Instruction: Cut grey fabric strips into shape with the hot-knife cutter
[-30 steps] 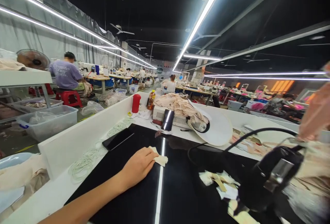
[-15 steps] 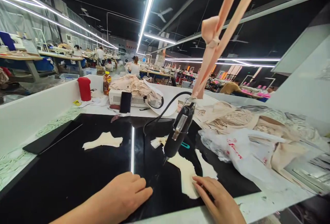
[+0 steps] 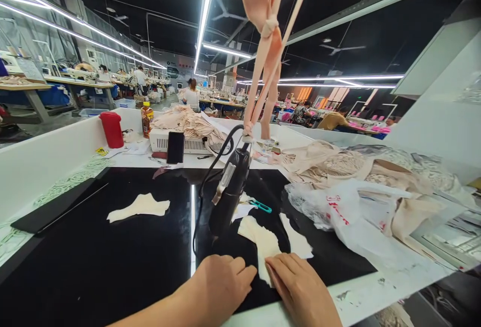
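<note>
My right hand (image 3: 300,287) has its fingers together on the lower end of a curved cream fabric piece (image 3: 261,239), covering part of it. Just left of that piece, my left hand (image 3: 221,284) is closed with its fingers curled down; whether anything is in them is hidden. Above my left hand hangs a black handheld tool (image 3: 229,194) with a metal lever, tied to a knotted peach strap (image 3: 268,31). A second cream piece (image 3: 296,236) lies to the right, another cream piece (image 3: 139,207) far left. Behind the tool are more pale scraps and a teal-handled tool (image 3: 260,206).
A glossy black board (image 3: 150,262) covers the white table. At the back stand a red lidded container (image 3: 111,130), a bottle (image 3: 147,119), a phone (image 3: 175,147) and a white vented box (image 3: 160,141) under fabric. Fabric heaps and a plastic bag (image 3: 349,211) lie right.
My left hand has moved right, close to the fabric piece. My right hand has come further over that piece. The hanging tool and strap have swung left, and the view has shifted slightly.
</note>
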Tool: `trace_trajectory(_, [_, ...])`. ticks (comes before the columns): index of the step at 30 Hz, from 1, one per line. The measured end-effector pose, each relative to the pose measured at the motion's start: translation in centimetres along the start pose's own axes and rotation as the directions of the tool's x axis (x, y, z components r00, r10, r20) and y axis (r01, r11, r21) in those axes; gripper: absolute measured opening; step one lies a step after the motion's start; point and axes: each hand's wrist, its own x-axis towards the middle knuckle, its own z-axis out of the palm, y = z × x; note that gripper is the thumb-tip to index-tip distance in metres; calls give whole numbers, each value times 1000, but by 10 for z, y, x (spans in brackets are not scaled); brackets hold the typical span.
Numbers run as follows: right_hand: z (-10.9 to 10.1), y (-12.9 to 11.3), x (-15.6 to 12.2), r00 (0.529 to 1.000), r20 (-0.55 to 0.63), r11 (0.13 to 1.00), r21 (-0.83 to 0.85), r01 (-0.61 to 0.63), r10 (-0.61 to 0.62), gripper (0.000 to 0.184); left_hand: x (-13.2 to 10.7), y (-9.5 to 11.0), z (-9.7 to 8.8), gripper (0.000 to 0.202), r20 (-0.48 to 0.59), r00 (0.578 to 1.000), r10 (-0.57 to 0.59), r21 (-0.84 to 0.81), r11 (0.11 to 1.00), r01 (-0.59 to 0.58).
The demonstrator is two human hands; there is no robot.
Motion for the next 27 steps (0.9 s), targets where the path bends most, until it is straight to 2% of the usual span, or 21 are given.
trace_trajectory(4, [-3,0,0,997,44,994,90,-60,57,24,6,2,-8,22,51,997,-61,-31,998,63])
trace_trajectory(7, [-5,-1,1,990,79,978,163,-127,116,22,7,2,-7,33,84,991,-100,-66,992,106])
trace_trajectory(11, [-4,0,0,967,135,938,247,-244,216,22,10,4,4,50,42,991,-130,-83,988,133])
trace_trajectory(17, [-8,1,6,922,183,852,354,-386,341,26,14,3,9,43,-31,995,-94,-122,989,89])
trace_trajectory(22, [-14,11,16,851,152,742,430,-515,502,28,14,0,4,39,-39,995,-92,-164,983,84])
trace_trajectory(27, [-20,28,38,753,220,550,562,-618,620,39,14,-1,1,34,-35,996,-87,-176,981,80])
